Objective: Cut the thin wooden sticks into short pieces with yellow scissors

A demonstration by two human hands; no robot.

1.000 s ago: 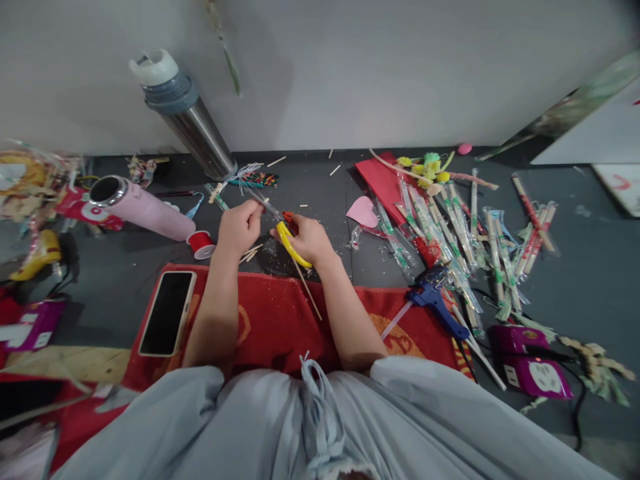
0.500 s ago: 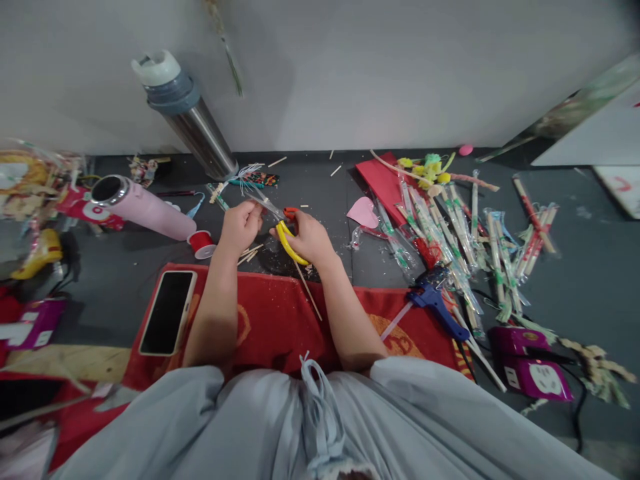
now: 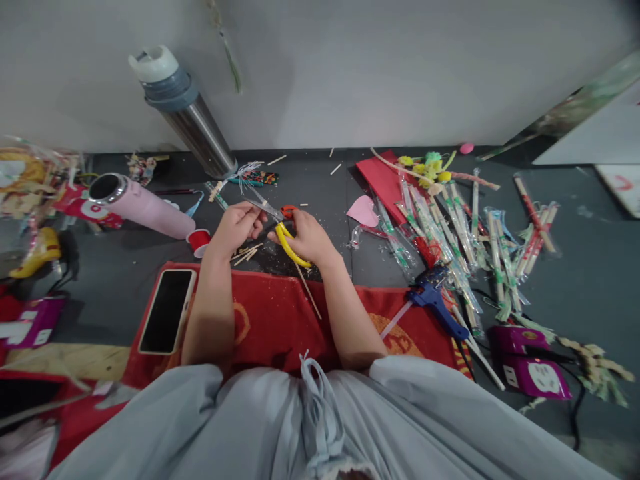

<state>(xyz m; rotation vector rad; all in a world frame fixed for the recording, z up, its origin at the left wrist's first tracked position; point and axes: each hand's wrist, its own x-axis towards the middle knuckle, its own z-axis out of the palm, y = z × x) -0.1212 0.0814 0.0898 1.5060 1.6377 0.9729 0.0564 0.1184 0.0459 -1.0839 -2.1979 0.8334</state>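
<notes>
My right hand (image 3: 314, 239) is closed around the yellow handle of a pair of scissors (image 3: 287, 245); a red-orange part of the handle shows above my fingers. The metal blades point up and left, past the fingertips of my left hand (image 3: 234, 230). The left fingers are curled in beside the blades, and whatever they hold is too small or hidden to make out. Several short cut wooden sticks (image 3: 246, 256) lie just under my left hand. A longer thin stick (image 3: 309, 292) slants down from below the scissors onto the red cloth (image 3: 273, 320).
On the left are a spool of red ribbon (image 3: 200, 241), a pink tumbler (image 3: 150, 208), a steel thermos (image 3: 197, 127) and a phone (image 3: 167, 312). On the right are a blue glue gun (image 3: 437, 307), wrapped stick bundles (image 3: 440, 227), a pink paper heart (image 3: 363, 211) and a purple power strip (image 3: 533, 363).
My left hand has shifted slightly left, and its fingers have loosened from a tighter pinch near the blades. My right hand and the scissors are almost where they were.
</notes>
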